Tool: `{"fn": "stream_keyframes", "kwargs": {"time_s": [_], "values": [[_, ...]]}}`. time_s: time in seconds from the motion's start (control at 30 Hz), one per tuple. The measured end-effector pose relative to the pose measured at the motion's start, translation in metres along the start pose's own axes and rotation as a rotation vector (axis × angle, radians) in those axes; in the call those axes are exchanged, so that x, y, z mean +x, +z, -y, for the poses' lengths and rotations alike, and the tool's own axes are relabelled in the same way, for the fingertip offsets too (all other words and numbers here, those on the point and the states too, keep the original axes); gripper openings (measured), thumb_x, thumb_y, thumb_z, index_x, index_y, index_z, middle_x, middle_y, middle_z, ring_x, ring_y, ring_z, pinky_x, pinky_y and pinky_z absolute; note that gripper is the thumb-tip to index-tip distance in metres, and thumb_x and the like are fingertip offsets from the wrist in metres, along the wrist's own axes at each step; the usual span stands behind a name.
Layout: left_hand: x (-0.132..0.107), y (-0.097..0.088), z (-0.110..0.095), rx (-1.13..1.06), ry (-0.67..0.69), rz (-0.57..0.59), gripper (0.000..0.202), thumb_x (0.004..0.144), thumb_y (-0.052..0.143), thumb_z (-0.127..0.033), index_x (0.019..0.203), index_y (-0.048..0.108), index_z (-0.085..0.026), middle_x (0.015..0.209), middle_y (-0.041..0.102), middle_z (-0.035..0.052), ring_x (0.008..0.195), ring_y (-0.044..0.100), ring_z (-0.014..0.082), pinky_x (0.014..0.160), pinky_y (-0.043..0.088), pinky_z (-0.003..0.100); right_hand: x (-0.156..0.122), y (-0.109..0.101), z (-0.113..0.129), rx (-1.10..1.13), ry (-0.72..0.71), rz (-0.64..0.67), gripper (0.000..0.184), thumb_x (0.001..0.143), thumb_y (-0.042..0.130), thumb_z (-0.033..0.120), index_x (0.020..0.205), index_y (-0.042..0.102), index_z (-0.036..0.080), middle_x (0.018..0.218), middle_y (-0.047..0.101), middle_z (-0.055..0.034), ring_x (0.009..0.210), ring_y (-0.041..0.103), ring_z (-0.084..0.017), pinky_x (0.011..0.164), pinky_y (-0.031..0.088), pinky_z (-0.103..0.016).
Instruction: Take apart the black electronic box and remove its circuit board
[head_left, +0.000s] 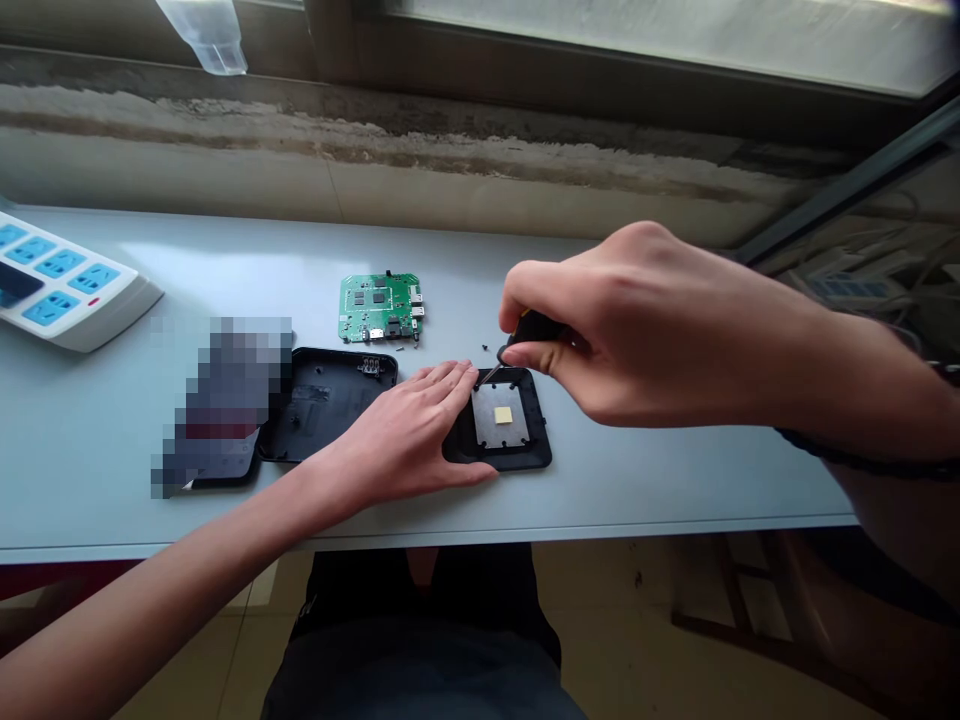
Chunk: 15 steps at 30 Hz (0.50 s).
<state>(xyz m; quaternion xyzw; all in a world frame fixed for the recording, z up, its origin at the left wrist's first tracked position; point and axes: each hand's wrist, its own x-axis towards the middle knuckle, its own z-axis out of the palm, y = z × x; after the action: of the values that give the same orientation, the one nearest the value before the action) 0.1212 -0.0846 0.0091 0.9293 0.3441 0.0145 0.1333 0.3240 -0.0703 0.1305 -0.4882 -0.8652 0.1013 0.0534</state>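
Observation:
My right hand [592, 335] grips a screwdriver [534, 328] by its dark handle. The thin shaft slants down to the upper left corner of a metal plate [487, 428], where screws sit along the edges. That plate lies inside a black plastic cover [540, 450] and bears a small pale yellow pad [503, 415]. Flat across the cover's left side rests my left hand [420, 420], fingers stretched out and thumb apart at the near edge. Left of it, partly under my forearm, is an open black casing [330, 390].
Beyond the casing lies a green circuit board [381, 306], with a few tiny screws [485, 348] nearby. A pixelated dark object [225, 410] is at the left. A white power strip [67, 280] stands at the far left. The table's front edge [600, 535] runs before my lap.

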Motion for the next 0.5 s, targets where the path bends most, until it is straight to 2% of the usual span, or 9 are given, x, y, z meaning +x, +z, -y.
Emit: {"fn": "stream_keyframes", "kwargs": {"time_s": [0.1,0.23,0.33,0.4,0.5], "values": [[0.000,0.000,0.001,0.000,-0.019,0.020,0.108,0.088,0.067,-0.071,0.160,0.033,0.000,0.166,0.032,0.0216,0.157,0.033,0.0323,0.129,0.032,0.043,0.000,-0.002,0.005,-0.149,0.032,0.069,0.009,0.083,0.065,0.025,0.085,0.063,0.016,0.052,0.040,0.0032,0.051,0.032,-0.008,0.057,0.020,-0.032],[0.000,-0.001,0.001,0.001,-0.033,0.036,0.106,0.088,0.067,-0.071,0.160,0.034,-0.002,0.167,0.032,0.0204,0.157,0.033,0.0330,0.129,0.032,0.043,0.001,-0.005,0.006,-0.093,0.017,0.047,0.016,0.090,0.060,0.030,0.082,0.064,0.017,0.048,0.038,0.0037,0.044,0.030,-0.009,0.054,0.016,-0.035],[-0.001,-0.001,0.000,0.003,-0.023,0.031,0.107,0.088,0.066,-0.071,0.160,0.032,0.001,0.167,0.033,0.0214,0.156,0.034,0.0344,0.129,0.032,0.044,0.001,-0.007,0.003,-0.068,-0.024,0.039,0.021,0.091,0.060,0.035,0.079,0.064,0.018,0.050,0.044,0.0014,0.048,0.036,-0.010,0.054,0.021,-0.035],[-0.002,0.000,0.000,0.007,-0.018,0.022,0.108,0.088,0.066,-0.071,0.160,0.031,0.002,0.166,0.033,0.0222,0.156,0.034,0.0346,0.129,0.031,0.044,0.001,-0.008,-0.001,-0.054,-0.028,0.051,0.020,0.090,0.062,0.037,0.085,0.063,0.018,0.054,0.050,0.0009,0.051,0.041,-0.011,0.055,0.027,-0.033],[-0.003,0.001,0.000,0.005,-0.011,0.003,0.109,0.089,0.065,-0.072,0.160,0.031,0.003,0.166,0.033,0.0231,0.156,0.034,0.0345,0.130,0.031,0.043,-0.002,-0.009,-0.006,-0.011,-0.020,0.071,0.017,0.090,0.061,0.034,0.098,0.061,0.019,0.052,0.050,0.0025,0.053,0.046,-0.012,0.055,0.030,-0.032]]}}
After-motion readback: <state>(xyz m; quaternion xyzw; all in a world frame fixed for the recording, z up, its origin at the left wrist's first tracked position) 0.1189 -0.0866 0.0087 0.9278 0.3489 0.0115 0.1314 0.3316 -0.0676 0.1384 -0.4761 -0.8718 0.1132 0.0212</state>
